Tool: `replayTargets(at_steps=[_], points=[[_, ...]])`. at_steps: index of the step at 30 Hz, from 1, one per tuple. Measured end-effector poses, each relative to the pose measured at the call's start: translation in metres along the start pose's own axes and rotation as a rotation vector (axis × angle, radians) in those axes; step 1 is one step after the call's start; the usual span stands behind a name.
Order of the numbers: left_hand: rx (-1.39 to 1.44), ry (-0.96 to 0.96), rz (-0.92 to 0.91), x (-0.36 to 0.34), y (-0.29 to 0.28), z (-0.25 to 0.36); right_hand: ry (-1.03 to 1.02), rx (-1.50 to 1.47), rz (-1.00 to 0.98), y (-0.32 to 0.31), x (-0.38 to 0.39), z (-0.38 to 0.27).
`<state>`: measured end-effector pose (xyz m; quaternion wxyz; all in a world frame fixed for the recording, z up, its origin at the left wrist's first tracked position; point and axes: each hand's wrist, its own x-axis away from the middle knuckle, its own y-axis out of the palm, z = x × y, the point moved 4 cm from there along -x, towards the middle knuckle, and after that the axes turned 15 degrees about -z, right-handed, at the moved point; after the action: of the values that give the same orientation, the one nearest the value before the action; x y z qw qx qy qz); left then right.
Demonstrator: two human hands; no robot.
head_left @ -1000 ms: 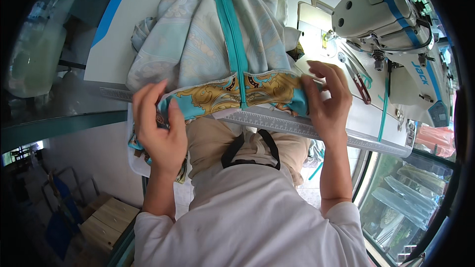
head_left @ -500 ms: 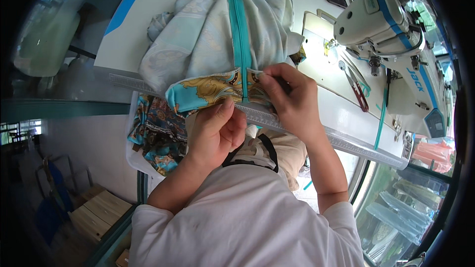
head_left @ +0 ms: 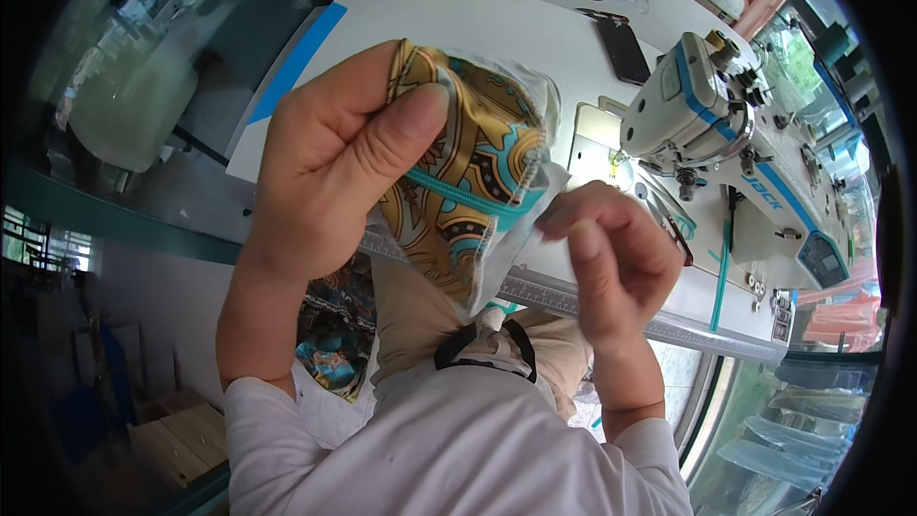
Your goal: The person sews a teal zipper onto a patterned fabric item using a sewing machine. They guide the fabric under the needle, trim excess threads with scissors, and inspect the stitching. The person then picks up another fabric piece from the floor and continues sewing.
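My left hand is raised over the table and pinches a piece of gold, turquoise and dark patterned fabric between thumb and fingers. A teal zipper runs across the cloth, sloping down to the right, and overlocked seam edges show at its right end. The pale reverse side of the cloth hangs behind and below. My right hand is beside the fabric's right edge with fingers half curled and thumb apart. Nothing shows in it; whether its fingertips touch the cloth I cannot tell.
A white sewing machine stands at the right, with scissors near it. A dark phone lies farther back. Along the table's near edge runs a ruler. More patterned cloth lies in a pale bin below left.
The garment, spread on the table before, is now lifted and bunched up in my left hand, its zipper turned sideways. My right hand has let go and moved right and down.
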<state>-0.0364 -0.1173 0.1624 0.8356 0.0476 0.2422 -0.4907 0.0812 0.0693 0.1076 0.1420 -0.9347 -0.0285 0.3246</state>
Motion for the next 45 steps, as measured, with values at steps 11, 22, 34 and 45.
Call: replayTargets(at_steps=[11, 22, 34, 45], points=[[0.003, -0.053, -0.524, -0.084, 0.024, -0.013, 0.235, -0.143, 0.077, -0.001, 0.011, 0.014], [0.317, -0.589, -0.379, -0.02, 0.051, -0.11, 0.583, -0.613, 0.376, 0.012, 0.077, 0.073], [0.644, -0.905, -0.186, 0.018, 0.072, -0.112, 0.537, -0.598, 0.416, 0.027, 0.08, 0.075], [0.575, -0.865, -0.516, 0.003, 0.044, -0.112, 0.562, -1.041, 0.355, 0.031, 0.083, 0.077]])
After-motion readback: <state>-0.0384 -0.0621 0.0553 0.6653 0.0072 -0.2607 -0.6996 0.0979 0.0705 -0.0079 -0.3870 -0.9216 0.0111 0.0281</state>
